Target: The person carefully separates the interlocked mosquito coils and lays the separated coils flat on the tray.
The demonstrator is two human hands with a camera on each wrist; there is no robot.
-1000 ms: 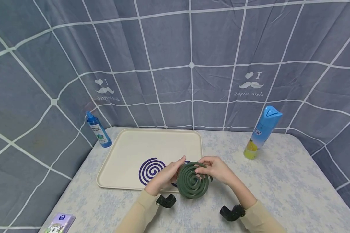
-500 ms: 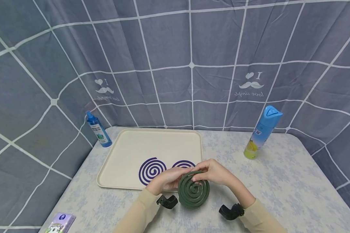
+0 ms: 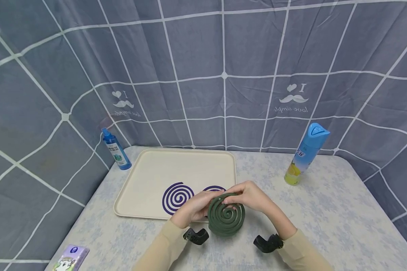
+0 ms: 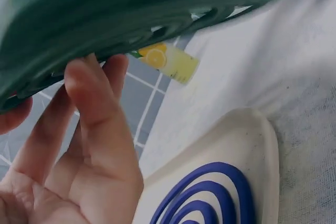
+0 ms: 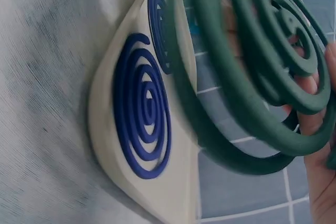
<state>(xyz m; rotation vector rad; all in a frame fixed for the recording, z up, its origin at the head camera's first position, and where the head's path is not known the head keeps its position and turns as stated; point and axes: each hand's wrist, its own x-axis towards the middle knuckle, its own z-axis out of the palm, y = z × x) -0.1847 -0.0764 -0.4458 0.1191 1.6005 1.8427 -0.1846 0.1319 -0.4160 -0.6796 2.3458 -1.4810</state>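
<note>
A dark green spiral coil (image 3: 225, 216) is held tilted above the table's front, between both hands. My left hand (image 3: 194, 207) holds its left side from behind; in the left wrist view its fingers (image 4: 94, 108) lie under the coil (image 4: 121, 19). My right hand (image 3: 249, 196) grips the top right edge, fingers over the coil (image 5: 247, 77). Two purple spiral coils (image 3: 177, 196) (image 3: 214, 188) lie on a cream tray (image 3: 149, 177) just behind the hands; the right one is partly hidden.
A blue spray bottle (image 3: 116, 150) stands at the tray's back left corner. A blue and yellow aerosol can (image 3: 305, 153) stands at the right. A small purple packet (image 3: 70, 258) lies at the front left edge. A grey checked cloth hangs behind.
The green coil has sunk slightly and tipped more upright toward me. My left hand has slid further behind it and my right hand has closed over its top edge.
</note>
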